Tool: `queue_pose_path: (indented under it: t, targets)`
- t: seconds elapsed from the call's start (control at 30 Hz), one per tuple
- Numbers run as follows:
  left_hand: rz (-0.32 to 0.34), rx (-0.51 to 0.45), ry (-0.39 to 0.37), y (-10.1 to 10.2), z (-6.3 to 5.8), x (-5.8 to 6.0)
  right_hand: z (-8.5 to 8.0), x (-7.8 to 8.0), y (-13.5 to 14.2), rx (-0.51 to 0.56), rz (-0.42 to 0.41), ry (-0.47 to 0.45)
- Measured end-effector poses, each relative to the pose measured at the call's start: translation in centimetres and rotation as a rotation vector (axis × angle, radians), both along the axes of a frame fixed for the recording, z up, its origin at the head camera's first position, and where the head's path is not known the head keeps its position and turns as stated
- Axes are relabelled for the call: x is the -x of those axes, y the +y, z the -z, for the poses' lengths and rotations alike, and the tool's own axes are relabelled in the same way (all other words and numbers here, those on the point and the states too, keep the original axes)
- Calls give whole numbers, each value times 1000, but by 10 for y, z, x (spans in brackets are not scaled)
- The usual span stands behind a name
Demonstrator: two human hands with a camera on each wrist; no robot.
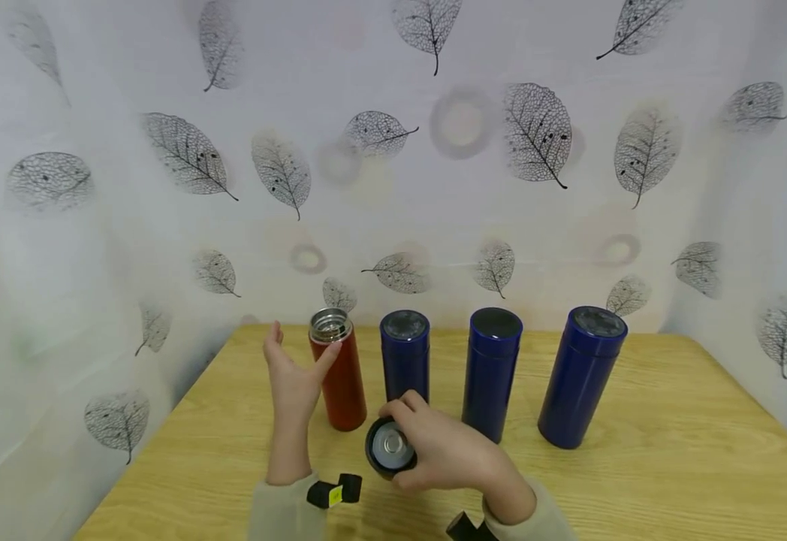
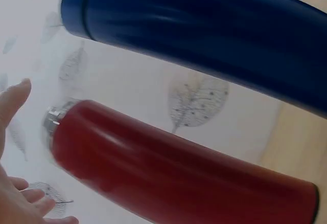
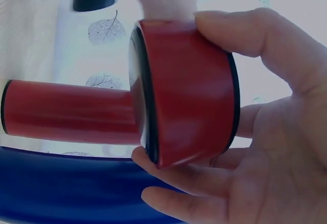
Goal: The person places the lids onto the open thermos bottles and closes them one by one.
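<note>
A red vacuum flask [image 1: 344,391] stands uncapped on the table, its silver threaded mouth showing. My left hand [image 1: 295,379] is beside it at the left, fingers spread and thumb near the neck; in the left wrist view the thumb and fingers stand apart from the red flask [image 2: 168,165]. In front of the flasks, my right hand [image 1: 447,449] holds the red lid [image 3: 191,93] between thumb and fingers. The lid is tipped so that its pale, round inner side faces the head camera. Part of a blue flask [image 1: 405,357] is hidden behind the right hand.
Two more capped blue flasks, one right of centre [image 1: 493,379] and one farther right [image 1: 579,383], stand upright in the row. They share a light wooden table [image 1: 677,451]. A leaf-patterned white curtain [image 1: 393,203] hangs behind and at both sides.
</note>
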State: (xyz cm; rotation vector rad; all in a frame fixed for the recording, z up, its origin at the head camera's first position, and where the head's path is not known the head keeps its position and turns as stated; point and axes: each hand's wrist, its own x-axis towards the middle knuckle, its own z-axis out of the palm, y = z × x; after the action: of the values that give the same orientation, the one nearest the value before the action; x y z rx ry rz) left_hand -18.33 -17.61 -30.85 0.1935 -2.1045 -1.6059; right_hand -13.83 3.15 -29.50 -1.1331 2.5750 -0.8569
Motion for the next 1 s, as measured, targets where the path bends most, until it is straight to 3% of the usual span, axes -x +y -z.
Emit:
queue_pose_path:
  t: [0.17, 0.33, 0.6, 1.0]
  targets:
    - [67, 50, -133, 0, 17, 11, -2, -1, 3, 29, 25, 10]
    - [127, 113, -156, -1, 25, 18, -5, -1, 7, 74, 60, 63]
    - [112, 176, -159, -7, 24, 13, -10, -4, 13, 155, 118, 89]
    - [263, 353, -214, -24, 10, -2, -16, -1, 33, 248, 229, 254]
